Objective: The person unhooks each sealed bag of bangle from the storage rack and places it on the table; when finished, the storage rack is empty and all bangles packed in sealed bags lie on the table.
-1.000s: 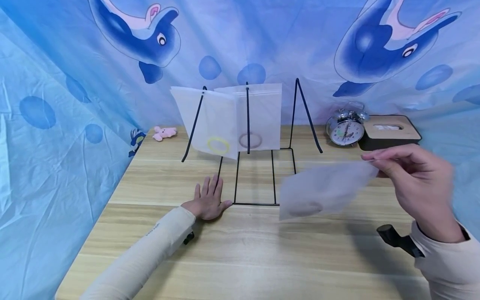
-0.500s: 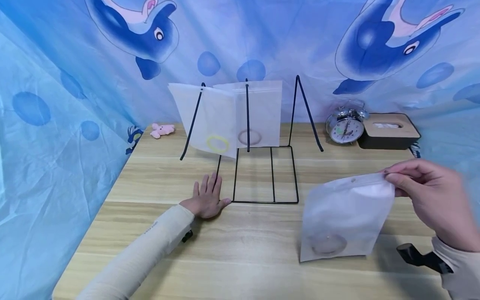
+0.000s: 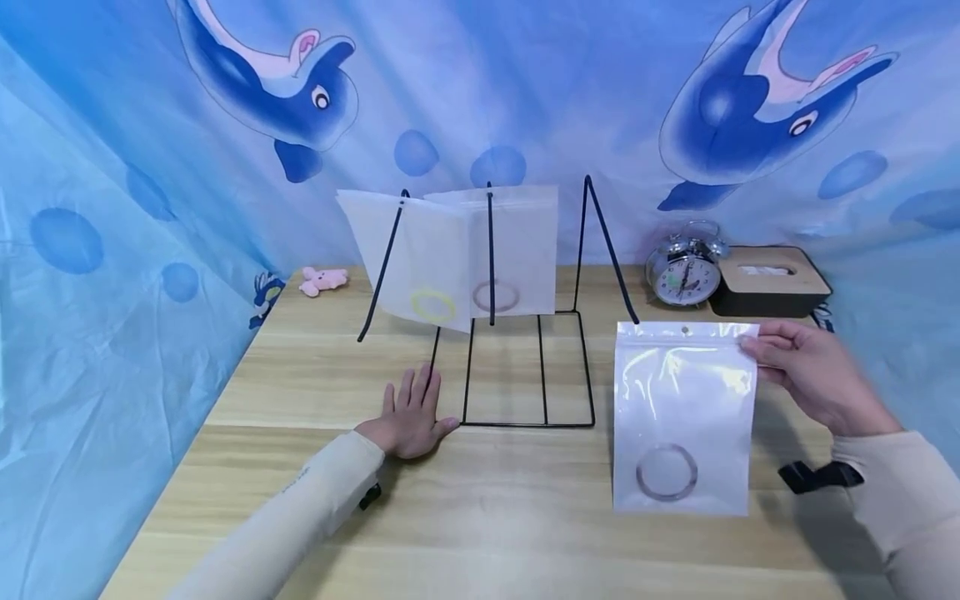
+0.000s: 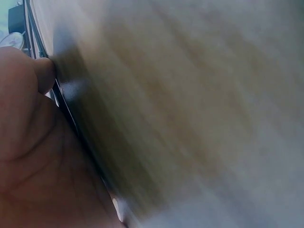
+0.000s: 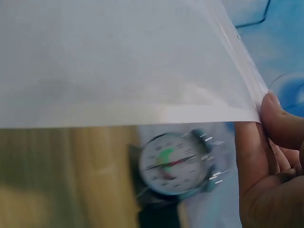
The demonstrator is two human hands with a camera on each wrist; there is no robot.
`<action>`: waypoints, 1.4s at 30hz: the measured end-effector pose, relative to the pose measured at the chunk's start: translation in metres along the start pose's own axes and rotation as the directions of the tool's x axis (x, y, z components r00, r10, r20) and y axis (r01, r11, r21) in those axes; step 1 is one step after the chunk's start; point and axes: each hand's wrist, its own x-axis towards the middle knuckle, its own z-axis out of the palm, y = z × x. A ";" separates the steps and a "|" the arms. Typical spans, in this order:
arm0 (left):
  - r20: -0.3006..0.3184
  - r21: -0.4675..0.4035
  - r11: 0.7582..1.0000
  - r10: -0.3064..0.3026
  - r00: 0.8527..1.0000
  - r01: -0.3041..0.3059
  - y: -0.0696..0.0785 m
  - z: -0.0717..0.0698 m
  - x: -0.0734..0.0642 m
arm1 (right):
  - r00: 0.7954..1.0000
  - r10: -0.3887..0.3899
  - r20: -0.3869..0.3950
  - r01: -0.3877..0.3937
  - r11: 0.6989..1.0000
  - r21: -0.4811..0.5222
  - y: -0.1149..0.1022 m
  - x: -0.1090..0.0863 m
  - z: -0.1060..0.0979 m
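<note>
White zip-top pouch (image 3: pixel 686 400), ring (image 3: pixel 664 497) showing near bottom, hangs left of right hand (image 3: pixel 813 375); thumb and curled fingers pinch its top corner. Left hand (image 3: pixel 408 418), fingers outstretched, rests on black wire rack (image 3: pixel 542 367). Alarm clock (image 3: pixel 684 279) beyond right hand.

Light wood-grain worktop (image 3: pixel 480 533) here, with a little pink toy (image 3: pixel 323 282) lying near its back left corner. Over at the back right there's a silver twin-bell alarm clock (image 3: pixel 686 280) just beside a tissue box (image 3: pixel 768 302), dark sides, woody top, white tissue (image 3: pixel 763 271) showing in the slot. Blue curtain (image 3: pixel 555 92) behind it all, printed with two big cartoon dolphins (image 3: pixel 723 125) and darker spots (image 3: pixel 66 240).
</note>
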 end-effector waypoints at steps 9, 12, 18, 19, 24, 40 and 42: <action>0.015 0.006 1.000 -0.017 1.000 0.017 -0.003 -0.017 0.006 | 0.972 0.147 -0.181 -0.207 0.904 -0.373 0.014 0.060 0.000; 0.027 -0.005 1.000 -0.011 1.000 0.011 -0.002 -0.018 0.007 | 0.967 0.166 -0.192 -0.236 0.864 -0.444 0.019 0.075 -0.002; 0.046 0.001 0.999 -0.035 0.998 0.035 -0.002 -0.014 0.007 | 0.954 0.210 -0.212 -0.287 0.840 -0.461 0.031 0.097 0.001; 0.050 -0.003 0.999 -0.035 0.998 0.035 -0.003 -0.013 0.007 | 0.949 0.219 -0.226 -0.302 0.833 -0.464 0.033 0.100 0.001; 0.060 -0.020 0.999 -0.025 0.998 0.027 -0.002 -0.011 0.006 | 0.932 0.252 -0.261 -0.351 0.810 -0.470 0.043 0.109 0.000; 0.037 0.000 1.000 0.001 0.999 -0.001 0.002 -0.007 0.001 | 0.917 0.238 -0.322 -0.374 0.794 -0.479 0.072 0.124 -0.007; 0.042 0.000 1.000 -0.002 0.999 0.002 0.002 -0.008 0.001 | 0.912 0.239 -0.334 -0.384 0.787 -0.482 0.072 0.126 -0.006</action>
